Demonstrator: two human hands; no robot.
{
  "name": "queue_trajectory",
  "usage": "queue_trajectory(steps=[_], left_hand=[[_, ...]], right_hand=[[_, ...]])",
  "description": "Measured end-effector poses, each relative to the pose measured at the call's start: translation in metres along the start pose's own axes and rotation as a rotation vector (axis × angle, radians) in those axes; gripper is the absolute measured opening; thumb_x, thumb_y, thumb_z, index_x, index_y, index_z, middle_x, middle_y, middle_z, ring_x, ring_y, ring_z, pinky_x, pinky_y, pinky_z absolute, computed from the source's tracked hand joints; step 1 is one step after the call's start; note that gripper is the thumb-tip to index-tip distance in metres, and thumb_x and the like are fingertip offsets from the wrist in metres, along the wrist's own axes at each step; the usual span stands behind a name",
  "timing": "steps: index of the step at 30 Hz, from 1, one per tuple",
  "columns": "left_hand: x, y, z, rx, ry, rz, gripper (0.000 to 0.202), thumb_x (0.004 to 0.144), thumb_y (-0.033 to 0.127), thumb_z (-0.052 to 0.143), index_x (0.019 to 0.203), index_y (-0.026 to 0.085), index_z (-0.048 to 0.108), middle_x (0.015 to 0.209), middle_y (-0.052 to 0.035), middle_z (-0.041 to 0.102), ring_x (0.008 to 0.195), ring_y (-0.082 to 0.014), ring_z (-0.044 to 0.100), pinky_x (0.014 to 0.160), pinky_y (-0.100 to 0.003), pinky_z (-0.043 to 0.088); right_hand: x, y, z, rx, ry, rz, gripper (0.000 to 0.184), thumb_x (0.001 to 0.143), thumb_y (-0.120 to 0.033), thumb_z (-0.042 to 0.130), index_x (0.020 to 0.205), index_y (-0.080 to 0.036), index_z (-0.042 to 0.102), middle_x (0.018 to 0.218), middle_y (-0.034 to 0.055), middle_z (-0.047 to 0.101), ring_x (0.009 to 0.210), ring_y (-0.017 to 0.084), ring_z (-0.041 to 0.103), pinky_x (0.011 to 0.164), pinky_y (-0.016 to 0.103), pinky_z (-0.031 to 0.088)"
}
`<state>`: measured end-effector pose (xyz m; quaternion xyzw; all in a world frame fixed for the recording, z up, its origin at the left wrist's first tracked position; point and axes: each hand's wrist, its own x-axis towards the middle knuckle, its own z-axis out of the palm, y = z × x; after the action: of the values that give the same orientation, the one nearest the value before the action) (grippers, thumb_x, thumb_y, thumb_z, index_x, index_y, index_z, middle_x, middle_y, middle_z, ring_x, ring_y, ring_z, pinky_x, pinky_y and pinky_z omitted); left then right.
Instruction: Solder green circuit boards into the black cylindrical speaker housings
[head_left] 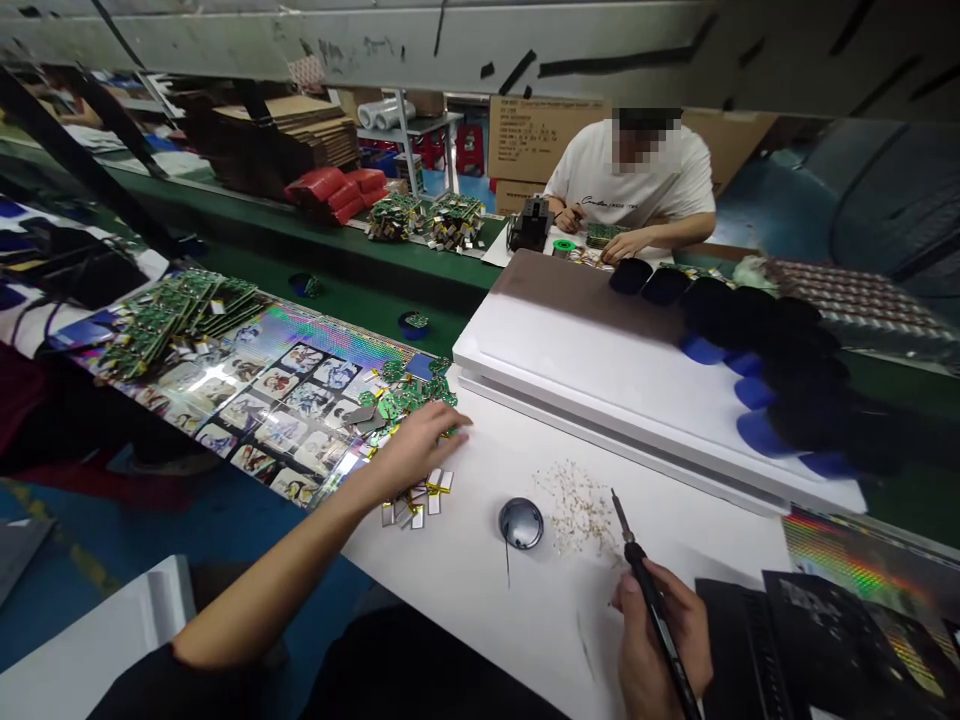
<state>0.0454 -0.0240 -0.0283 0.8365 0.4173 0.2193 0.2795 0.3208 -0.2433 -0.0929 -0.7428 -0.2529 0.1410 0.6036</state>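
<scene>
Left hand (418,447) rests on the green circuit boards (407,394) just beyond it, grip apart; right hand (664,635), grip clamped on the soldering iron (643,575), tip pointing away

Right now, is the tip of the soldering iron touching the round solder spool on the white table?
Apart. The head view shows bare white table and scattered scraps between the solder spool and the tip of the soldering iron held in the right hand.
</scene>
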Motion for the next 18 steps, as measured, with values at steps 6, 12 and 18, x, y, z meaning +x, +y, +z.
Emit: queue_trajectory(steps=[6, 12, 18], left_hand=[[0.020, -0.036, -0.007, 0.389, 0.104, -0.046, 0.026, 0.095, 0.035, 0.069, 0.116, 0.020, 0.075, 0.115, -0.0133, 0.067, 0.111, -0.0334, 0.063, 0.099, -0.048, 0.053], [0.011, -0.018, -0.017, 0.096, 0.154, -0.120, 0.012, 0.094, 0.034, 0.068, 0.094, 0.022, 0.066, 0.092, -0.0044, 0.071, 0.087, -0.0240, 0.067, 0.081, -0.037, 0.053], [0.005, 0.015, -0.017, -0.526, 0.296, -0.156, 0.030, 0.090, 0.041, 0.078, 0.107, 0.020, 0.065, 0.101, -0.0058, 0.071, 0.095, -0.0199, 0.070, 0.082, -0.031, 0.059]], right_hand=[[-0.002, -0.004, -0.003, 0.018, 0.010, -0.024, 0.048, 0.084, -0.054, 0.084, 0.112, -0.018, 0.071, 0.079, 0.0012, 0.071, 0.061, 0.016, 0.068, 0.058, 0.028, 0.054], [-0.007, -0.022, -0.009, 0.147, -0.060, -0.064, 0.046, 0.092, -0.052, 0.078, 0.121, -0.019, 0.065, 0.095, 0.0099, 0.082, 0.051, 0.017, 0.068, 0.049, 0.031, 0.051], [-0.009, -0.040, -0.002, 0.251, -0.083, -0.173, 0.032, 0.103, -0.047, 0.064, 0.118, -0.018, 0.065, 0.087, 0.0105, 0.083, 0.057, 0.024, 0.077, 0.048, 0.035, 0.056]])
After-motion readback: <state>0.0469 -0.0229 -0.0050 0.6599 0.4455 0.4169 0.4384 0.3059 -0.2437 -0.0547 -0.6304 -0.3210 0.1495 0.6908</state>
